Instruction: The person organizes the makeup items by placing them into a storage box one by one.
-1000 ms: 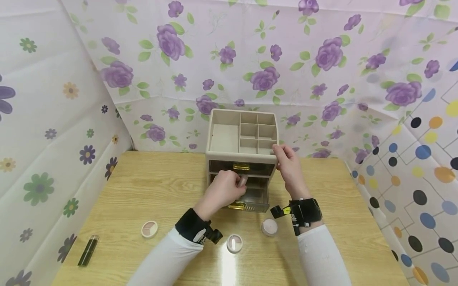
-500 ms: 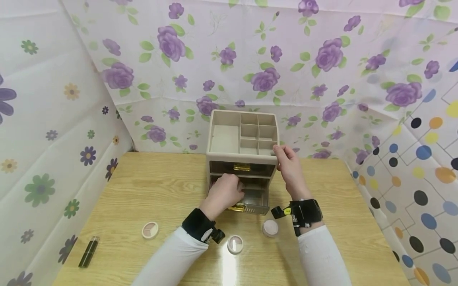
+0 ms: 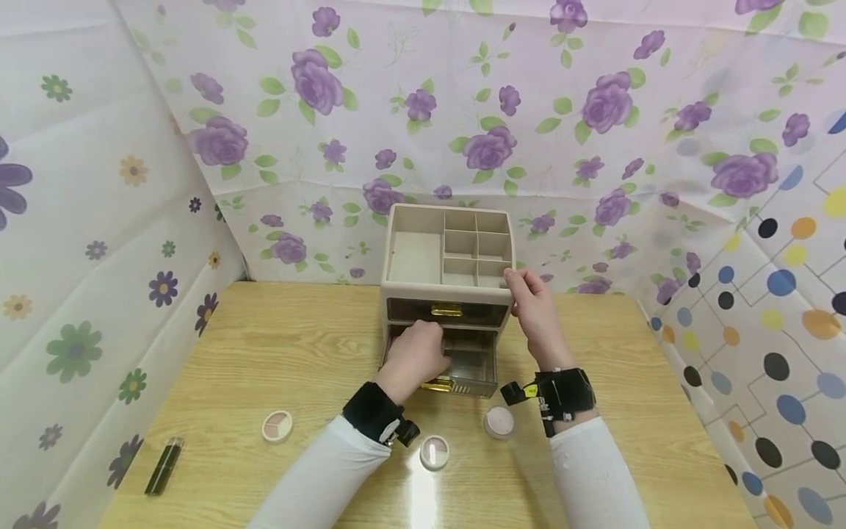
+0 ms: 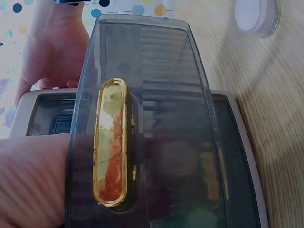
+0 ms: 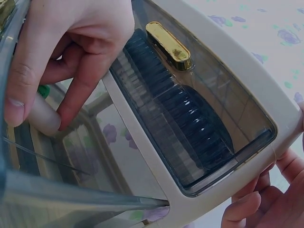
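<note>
I have left hand (image 3: 416,356) pinching pale, whitish cylindrical tube (image 5: 46,117) between thumb and fingertip, inside smoky clear-plastic drawer (image 3: 481,389); gold-handled drawer front nearer me than fingers. Right hand (image 3: 535,316) grips front corner of beige plastic organiser (image 3: 411,292), right of left fingers. I judge step: setting tube down; next calls for steady release. Long axis seems slanted from thumb toward fingertip; far end hidden, pointing direction unclear.
</note>
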`<act>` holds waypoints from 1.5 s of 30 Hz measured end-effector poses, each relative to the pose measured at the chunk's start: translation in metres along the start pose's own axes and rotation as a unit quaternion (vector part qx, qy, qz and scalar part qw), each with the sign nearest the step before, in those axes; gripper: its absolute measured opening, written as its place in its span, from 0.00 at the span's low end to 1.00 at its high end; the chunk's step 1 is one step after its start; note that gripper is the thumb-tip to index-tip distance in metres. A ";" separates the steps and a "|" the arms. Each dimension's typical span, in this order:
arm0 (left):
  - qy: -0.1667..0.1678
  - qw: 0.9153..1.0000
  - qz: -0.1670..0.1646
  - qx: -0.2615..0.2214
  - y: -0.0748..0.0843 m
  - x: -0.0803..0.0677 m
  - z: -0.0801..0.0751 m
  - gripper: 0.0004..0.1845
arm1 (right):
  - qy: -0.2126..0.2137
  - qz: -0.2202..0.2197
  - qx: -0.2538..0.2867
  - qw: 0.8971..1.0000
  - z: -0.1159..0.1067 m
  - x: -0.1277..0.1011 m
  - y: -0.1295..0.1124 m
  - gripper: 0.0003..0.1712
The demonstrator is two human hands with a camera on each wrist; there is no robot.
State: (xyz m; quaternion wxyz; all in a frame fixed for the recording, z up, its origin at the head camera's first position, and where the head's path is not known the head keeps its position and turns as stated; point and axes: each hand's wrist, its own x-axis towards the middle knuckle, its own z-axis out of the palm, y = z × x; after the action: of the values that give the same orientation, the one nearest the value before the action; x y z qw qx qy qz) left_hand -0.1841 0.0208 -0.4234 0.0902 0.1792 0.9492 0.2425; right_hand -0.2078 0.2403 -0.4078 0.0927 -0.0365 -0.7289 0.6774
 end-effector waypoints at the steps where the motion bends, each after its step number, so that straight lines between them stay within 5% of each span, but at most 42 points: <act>1: 0.000 1.000 -0.001 0.001 0.000 0.000 0.000 0.28 | 0.001 -0.001 0.000 1.000 0.000 0.000 0.000 0.21; 33: 0.021 1.000 0.013 0.019 0.000 -0.005 -0.005 0.31 | -0.001 -0.001 0.012 1.000 0.000 0.000 0.003 0.21; 45: 0.051 0.998 0.043 0.022 -0.002 -0.009 -0.012 0.16 | -0.005 -0.003 0.015 1.000 -0.001 0.001 0.003 0.19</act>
State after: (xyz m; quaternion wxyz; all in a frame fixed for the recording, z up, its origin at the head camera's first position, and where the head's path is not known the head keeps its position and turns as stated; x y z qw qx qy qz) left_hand -0.1791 0.0106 -0.4131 0.0271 0.2092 0.9491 0.2341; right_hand -0.2086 0.2415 -0.4111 0.0918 -0.0291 -0.7192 0.6881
